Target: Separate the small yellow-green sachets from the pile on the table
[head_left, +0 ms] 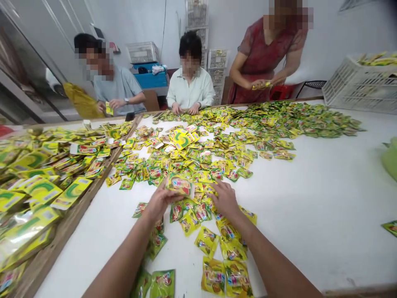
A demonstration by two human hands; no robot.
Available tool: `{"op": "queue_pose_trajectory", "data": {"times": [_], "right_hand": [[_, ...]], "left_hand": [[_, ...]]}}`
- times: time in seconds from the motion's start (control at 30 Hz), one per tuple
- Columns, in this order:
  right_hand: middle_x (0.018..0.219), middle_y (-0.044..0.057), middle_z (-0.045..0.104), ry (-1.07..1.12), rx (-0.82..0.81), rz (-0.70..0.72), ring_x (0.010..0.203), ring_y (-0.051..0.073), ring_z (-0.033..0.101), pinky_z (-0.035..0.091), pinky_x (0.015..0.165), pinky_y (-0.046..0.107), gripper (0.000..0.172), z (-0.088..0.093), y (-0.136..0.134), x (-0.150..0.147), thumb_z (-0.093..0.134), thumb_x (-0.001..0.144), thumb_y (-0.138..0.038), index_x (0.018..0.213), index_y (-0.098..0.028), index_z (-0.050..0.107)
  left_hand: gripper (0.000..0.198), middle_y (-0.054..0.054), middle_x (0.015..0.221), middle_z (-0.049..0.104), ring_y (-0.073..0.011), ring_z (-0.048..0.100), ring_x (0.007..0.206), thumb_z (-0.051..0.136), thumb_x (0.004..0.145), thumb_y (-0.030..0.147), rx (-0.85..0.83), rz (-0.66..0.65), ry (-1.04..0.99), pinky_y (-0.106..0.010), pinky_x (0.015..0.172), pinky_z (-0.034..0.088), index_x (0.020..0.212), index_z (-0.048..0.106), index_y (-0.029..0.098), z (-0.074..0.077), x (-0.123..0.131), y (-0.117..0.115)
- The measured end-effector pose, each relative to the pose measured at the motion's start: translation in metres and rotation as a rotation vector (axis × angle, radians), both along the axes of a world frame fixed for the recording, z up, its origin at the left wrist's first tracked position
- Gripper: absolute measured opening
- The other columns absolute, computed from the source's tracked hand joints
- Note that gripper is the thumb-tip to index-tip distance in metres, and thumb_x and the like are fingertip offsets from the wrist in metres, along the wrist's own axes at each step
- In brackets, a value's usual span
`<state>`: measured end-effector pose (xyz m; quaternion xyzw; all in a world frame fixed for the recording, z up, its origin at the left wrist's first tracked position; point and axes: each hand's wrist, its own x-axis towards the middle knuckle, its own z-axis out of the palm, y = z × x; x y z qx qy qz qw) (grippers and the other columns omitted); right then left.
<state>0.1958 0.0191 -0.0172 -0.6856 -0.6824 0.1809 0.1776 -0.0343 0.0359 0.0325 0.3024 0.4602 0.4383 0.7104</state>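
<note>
"So, what are you holding?"
"Mid-frame, your left hand (pixel 160 199) grips a carton (pixel 179 185); your right hand (pixel 226 198) is over sachets (pixel 202 211), its hold I can't tell."
"And your step?"
"Probably gathering sachets; next calls for a neat pinch."

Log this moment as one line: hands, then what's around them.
Left hand: holding small carton | Right hand: at loose packets | Ahead: packets heaped on white table | Left side: yellow cartons beyond wooden strip

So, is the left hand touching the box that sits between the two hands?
Touching: the head view plainly shows the left hand gripping the box around its left end.
</note>
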Motion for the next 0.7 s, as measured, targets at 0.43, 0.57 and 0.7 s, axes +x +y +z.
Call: {"op": "queue_pose_trajectory", "data": {"times": [0.43, 0.57, 0.7], "right_hand": [[0.115, 0.012, 0.059, 0.028, -0.057, 0.043, 0.108, 0.028, 0.048, 0.036, 0.089, 0.042, 0.043, 0.022, -0.008, -0.004, 0.055, 0.083, -0.033, 0.123, -0.017, 0.05], [0.105, 0.01, 0.058, -0.04, -0.1, 0.073, 0.101, 0.026, 0.048, 0.035, 0.082, 0.038, 0.027, 0.019, -0.009, -0.005, 0.064, 0.077, -0.029, 0.1, -0.018, 0.058], [0.098, 0.006, 0.057, -0.025, -0.038, 0.077, 0.094, 0.022, 0.047, 0.033, 0.076, 0.033, 0.018, 0.015, -0.009, -0.007, 0.066, 0.074, -0.023, 0.086, -0.018, 0.054]], "left_hand": [[0.059, -0.001, 0.083, 0.067, -0.0194, 0.065, 0.076, 0.079, 0.054, 0.033, -0.034, -0.06, 0.343, -0.03, 0.069, 0.051, 0.101, 0.046, 0.022, 0.015, -0.001, -0.038], [0.043, 0.006, 0.055, 0.055, -0.0125, 0.05, 0.051, 0.077, 0.054, 0.041, 0.07, -0.16, 0.853, -0.022, 0.049, 0.034, 0.079, 0.048, 0.021, 0.008, 0.0, -0.042], [0.037, 0.007, 0.051, 0.045, -0.0108, 0.038, 0.048, 0.071, 0.059, 0.047, 0.178, -0.298, 1.149, -0.023, 0.048, 0.023, 0.08, 0.056, 0.02, 0.004, 0.002, -0.043]]}}
